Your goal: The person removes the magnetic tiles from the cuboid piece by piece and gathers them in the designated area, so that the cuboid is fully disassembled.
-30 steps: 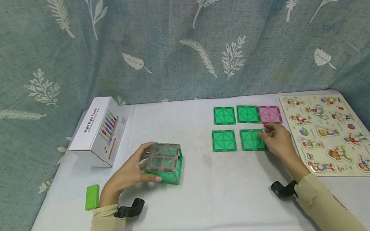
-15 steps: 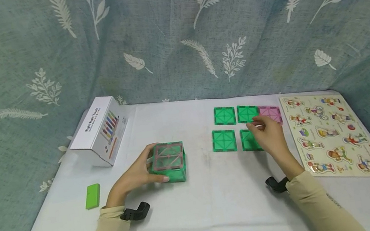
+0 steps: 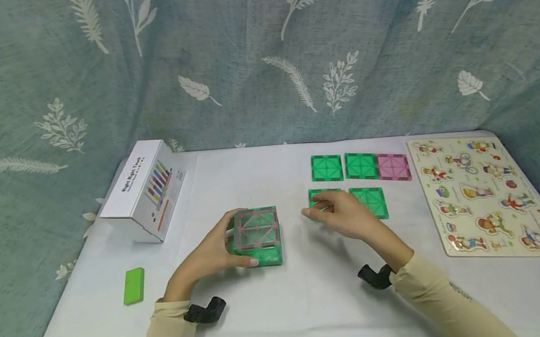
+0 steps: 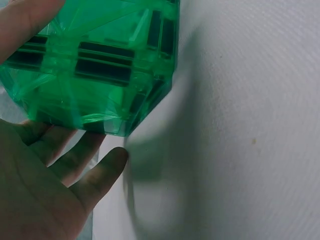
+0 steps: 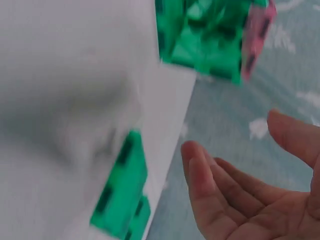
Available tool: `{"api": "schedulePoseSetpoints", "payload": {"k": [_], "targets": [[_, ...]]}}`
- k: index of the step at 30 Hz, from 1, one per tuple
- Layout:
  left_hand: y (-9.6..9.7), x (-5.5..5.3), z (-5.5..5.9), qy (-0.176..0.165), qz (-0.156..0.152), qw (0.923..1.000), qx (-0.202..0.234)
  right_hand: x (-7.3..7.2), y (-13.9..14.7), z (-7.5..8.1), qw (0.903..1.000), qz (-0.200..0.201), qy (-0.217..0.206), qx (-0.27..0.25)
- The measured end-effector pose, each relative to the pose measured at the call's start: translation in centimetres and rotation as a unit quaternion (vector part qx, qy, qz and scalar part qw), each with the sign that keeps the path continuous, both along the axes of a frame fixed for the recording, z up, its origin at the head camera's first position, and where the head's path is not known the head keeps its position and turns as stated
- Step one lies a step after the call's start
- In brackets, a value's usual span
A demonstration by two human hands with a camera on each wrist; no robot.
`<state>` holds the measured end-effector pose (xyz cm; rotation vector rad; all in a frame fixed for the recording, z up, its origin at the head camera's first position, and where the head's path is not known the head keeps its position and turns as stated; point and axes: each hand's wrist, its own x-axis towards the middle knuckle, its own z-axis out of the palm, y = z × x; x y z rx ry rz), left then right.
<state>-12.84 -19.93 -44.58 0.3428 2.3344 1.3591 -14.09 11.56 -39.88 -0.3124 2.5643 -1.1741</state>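
Note:
My left hand (image 3: 209, 253) grips a box-shaped cube of magnetic tiles (image 3: 269, 254), with clear green sides and a pink tile on top. In the left wrist view, thumb and fingers lie on opposite sides of the cube (image 4: 100, 95). My right hand (image 3: 345, 216) hovers right of the cube, with nothing in its fingers. It partly covers one flat green magnetic tile (image 3: 323, 190); another green tile (image 3: 372, 203) lies just beside it. The right wrist view shows the hand (image 5: 250, 205) with thumb and fingers apart, and the cube (image 5: 210, 45) beyond them.
Behind the right hand lie two green tiles (image 3: 326, 168) and a pink tile (image 3: 393, 166) in a row. A picture puzzle board (image 3: 486, 196) is at the right. On the left stand a white box (image 3: 143, 191) and a green block (image 3: 134, 286).
My right hand has moved left from the tiles towards the cube, carrying nothing. My left hand has shifted the cube slightly right and turned it more square-on. The flat tiles stay put.

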Motion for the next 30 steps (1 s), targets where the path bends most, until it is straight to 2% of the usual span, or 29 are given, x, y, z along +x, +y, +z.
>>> {"api": "schedulePoseSetpoints", "payload": {"k": [6,10,13,17,20,25,30], "targets": [[0.7,0.2,0.0,0.016,-0.001,0.9999,0.001,0.4,-2.5,-0.2,0.9976,0.031,-0.041,-0.046],[1.4,0.4,0.0,0.025,0.011,0.9996,0.002,0.6,-3.9,-0.3,0.9978,0.036,-0.036,-0.043],[1.9,0.6,0.0,0.037,0.021,0.999,-0.013,0.6,-4.8,-0.5,0.9978,0.034,-0.033,-0.046],[2.1,0.7,0.0,0.048,0.029,0.998,-0.028,0.5,-5.8,-0.9,0.9967,0.023,-0.037,-0.069],[2.2,0.8,0.1,0.043,0.028,0.9984,-0.025,0.6,-6.3,-1.1,0.995,0.008,-0.047,-0.087],[2.1,0.9,0.2,0.038,0.021,0.9985,-0.032,1.0,-6.9,-0.9,0.9916,-0.024,-0.069,-0.107],[2.0,0.9,0.0,0.037,0.017,0.9987,-0.029,1.4,-7.1,-0.6,0.9877,-0.04,-0.085,-0.125]]}}
